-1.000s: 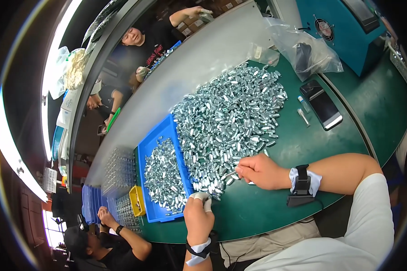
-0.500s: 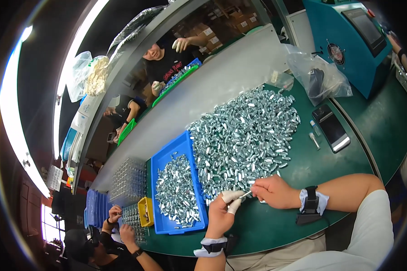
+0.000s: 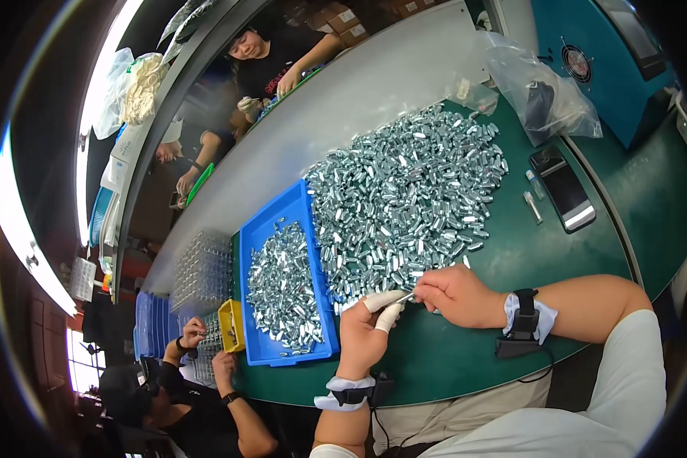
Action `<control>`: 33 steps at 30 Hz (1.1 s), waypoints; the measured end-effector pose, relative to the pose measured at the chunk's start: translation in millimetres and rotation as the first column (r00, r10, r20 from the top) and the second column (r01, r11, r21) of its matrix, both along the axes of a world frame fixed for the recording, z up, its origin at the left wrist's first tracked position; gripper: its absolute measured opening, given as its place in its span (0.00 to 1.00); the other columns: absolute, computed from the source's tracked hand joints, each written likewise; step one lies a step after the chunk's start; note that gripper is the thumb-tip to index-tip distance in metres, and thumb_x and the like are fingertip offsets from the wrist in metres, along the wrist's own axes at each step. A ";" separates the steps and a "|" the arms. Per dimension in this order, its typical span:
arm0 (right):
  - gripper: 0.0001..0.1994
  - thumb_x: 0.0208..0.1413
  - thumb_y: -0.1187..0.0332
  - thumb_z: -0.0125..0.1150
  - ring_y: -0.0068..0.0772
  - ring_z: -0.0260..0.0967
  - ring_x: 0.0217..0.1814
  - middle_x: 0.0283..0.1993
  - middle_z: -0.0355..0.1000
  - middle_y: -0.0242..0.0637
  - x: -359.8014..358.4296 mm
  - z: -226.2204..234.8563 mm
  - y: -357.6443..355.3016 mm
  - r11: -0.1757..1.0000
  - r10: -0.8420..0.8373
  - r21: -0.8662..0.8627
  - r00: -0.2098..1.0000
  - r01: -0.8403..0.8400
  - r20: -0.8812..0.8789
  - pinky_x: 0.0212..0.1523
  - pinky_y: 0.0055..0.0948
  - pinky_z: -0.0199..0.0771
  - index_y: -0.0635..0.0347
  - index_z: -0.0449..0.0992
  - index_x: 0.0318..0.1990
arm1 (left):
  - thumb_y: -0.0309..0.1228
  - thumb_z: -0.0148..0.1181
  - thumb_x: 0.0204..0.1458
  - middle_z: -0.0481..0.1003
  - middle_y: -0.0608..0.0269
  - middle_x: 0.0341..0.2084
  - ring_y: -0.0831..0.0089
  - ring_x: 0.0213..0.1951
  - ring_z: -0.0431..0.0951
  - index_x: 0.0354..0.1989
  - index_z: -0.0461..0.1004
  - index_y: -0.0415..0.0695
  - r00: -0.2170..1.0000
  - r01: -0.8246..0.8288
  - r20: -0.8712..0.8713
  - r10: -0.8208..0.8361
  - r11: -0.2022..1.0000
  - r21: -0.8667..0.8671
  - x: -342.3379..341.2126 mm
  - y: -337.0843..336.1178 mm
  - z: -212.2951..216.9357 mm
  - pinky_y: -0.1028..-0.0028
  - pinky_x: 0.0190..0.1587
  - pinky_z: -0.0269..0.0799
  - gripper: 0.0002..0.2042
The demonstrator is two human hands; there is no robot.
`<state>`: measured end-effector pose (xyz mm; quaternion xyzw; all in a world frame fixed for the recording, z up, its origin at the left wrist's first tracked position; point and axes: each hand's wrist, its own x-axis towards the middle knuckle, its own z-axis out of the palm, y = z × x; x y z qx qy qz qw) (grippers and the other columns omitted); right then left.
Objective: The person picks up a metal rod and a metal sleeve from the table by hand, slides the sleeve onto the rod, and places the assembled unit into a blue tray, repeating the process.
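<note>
My left hand (image 3: 365, 336), white finger cots on its thumb and forefinger, is closed in a pinch over the table's front part. My right hand (image 3: 459, 298) is bare and closed, its fingertips close to the left ones. A thin, shiny metal piece (image 3: 406, 298) spans the small gap between them, both hands pinching it; its ends are hidden by the fingers. Just beyond my hands spreads a large pile of small silvery metal parts (image 3: 404, 198). Left of it stands a blue tray (image 3: 256, 360) holding more such parts.
A phone (image 3: 563, 191) and two small vials (image 3: 533, 208) lie right of the pile, below a clear plastic bag (image 3: 538, 91) and a teal machine (image 3: 603, 69). At left are a yellow bin (image 3: 239, 324), clear stacked trays (image 3: 204, 271) and a co-worker's hands (image 3: 195, 332). More people work beyond the partition.
The view has shifted, so tray and pile sit higher and farther left. My hands keep their pinch on the metal piece. The co-worker opposite has lowered a raised hand toward a tray.
</note>
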<state>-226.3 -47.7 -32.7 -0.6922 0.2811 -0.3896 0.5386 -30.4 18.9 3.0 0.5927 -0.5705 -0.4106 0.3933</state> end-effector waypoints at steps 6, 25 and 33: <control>0.13 0.64 0.65 0.51 0.26 0.68 0.21 0.20 0.72 0.35 -0.2 -8.7 7.7 0.999 0.039 -0.031 0.999 -0.040 -0.017 0.25 0.29 0.68 0.63 0.75 0.30 | 0.22 0.56 0.59 0.79 0.62 0.33 0.78 0.32 0.76 0.45 0.78 0.37 0.991 0.008 -0.133 -0.002 0.999 0.046 -10.9 4.2 -8.6 0.80 0.34 0.72 0.08; 0.18 0.68 0.61 0.45 0.17 0.53 0.18 0.15 0.59 0.26 1.4 -12.1 2.9 0.986 0.157 0.050 0.988 -0.157 0.010 0.21 0.23 0.56 0.62 0.71 0.28 | 0.20 0.64 0.53 0.80 0.57 0.33 0.74 0.32 0.80 0.43 0.77 0.33 0.974 -0.045 -0.225 0.022 0.994 -0.100 -4.5 11.2 -8.7 0.80 0.33 0.75 0.10; 0.17 0.68 0.62 0.45 0.18 0.52 0.17 0.15 0.57 0.27 1.0 -12.1 3.8 0.992 0.129 -0.021 0.991 -0.128 0.026 0.20 0.24 0.56 0.63 0.72 0.29 | 0.20 0.65 0.52 0.80 0.59 0.32 0.77 0.31 0.79 0.44 0.78 0.36 0.990 -0.074 -0.128 0.065 0.995 -0.068 -4.3 9.1 -8.8 0.80 0.32 0.74 0.10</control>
